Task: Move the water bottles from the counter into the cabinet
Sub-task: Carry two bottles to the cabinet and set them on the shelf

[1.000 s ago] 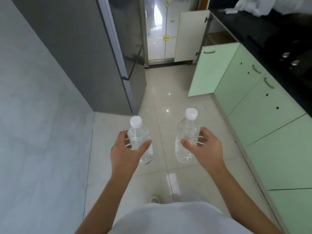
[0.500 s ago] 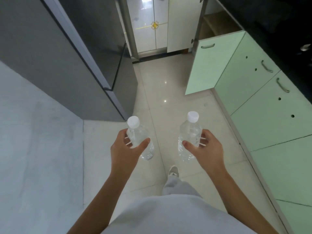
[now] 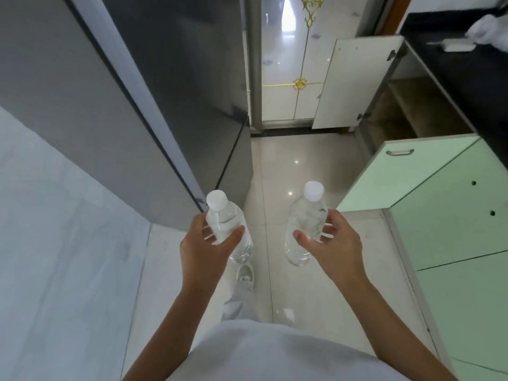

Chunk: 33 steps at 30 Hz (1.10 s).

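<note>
My left hand [image 3: 204,247] grips a clear water bottle with a white cap [image 3: 224,218], held upright in front of my chest. My right hand [image 3: 334,247] grips a second clear water bottle with a white cap [image 3: 308,215], also upright. Both bottles hang over the glossy tile floor. Ahead on the right, an open cabinet [image 3: 406,105] under the black counter [image 3: 467,70] shows a brownish inside, with its pale door [image 3: 349,83] swung out to the left and a mint green door [image 3: 401,174] swung out toward me.
A dark grey fridge [image 3: 176,105] stands on the left, a pale wall [image 3: 55,243] beside it. Mint green cabinet fronts [image 3: 453,229] line the right side. A white glazed door with gold trim [image 3: 288,64] closes the far end. White cloth [image 3: 489,31] lies on the counter.
I have walked forward along the aisle with both bottles held the same way. The fridge and the open cabinet are closer, and the view has tilted up to show the counter.
</note>
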Motion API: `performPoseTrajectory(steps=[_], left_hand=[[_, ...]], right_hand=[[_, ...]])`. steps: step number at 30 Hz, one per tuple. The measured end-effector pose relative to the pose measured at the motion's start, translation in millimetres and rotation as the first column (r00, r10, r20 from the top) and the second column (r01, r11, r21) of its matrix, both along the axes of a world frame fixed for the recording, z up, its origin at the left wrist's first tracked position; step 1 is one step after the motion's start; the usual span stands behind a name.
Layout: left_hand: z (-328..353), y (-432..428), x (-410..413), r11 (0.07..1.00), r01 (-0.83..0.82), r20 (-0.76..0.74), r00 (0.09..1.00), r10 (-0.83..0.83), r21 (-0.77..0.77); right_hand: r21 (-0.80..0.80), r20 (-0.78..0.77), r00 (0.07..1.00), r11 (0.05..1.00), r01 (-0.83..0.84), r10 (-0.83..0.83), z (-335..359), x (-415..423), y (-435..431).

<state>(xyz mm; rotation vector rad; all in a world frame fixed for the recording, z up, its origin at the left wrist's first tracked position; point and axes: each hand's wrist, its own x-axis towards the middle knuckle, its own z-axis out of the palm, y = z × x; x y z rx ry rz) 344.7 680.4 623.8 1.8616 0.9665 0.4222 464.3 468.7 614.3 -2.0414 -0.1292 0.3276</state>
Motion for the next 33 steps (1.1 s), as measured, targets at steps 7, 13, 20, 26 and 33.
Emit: performPoseTrajectory(steps=[7,13,20,26,33], left_hand=[[-4.1,87.6,137.7,0.987,0.159,-0.053,0.986,-0.157,0.020],[6.1,111.2,261.6,0.957,0.289,0.008,0.957,-0.289,-0.017],[-9.3,113.8,388.5,0.951,0.309,0.030,0.951,-0.308,-0.018],[-0.5,120.5,487.2,0.965,0.261,0.031,0.965,-0.261,0.007],[12.0,123.0,598.9,0.955,0.297,0.082,0.952,-0.295,-0.005]], right_hand=[[-0.050,0.026,0.984,0.982,0.179,-0.178,-1.8,92.5,53.7],[0.016,0.009,0.923,0.923,0.385,-0.385,2.2,171.6,60.9],[-0.014,0.007,0.918,0.918,0.397,-0.397,-20.2,297.0,72.5],[0.005,0.039,0.970,0.970,0.241,-0.241,-14.8,426.4,95.9],[0.044,0.050,0.979,0.980,0.195,-0.197,3.6,539.4,108.3]])
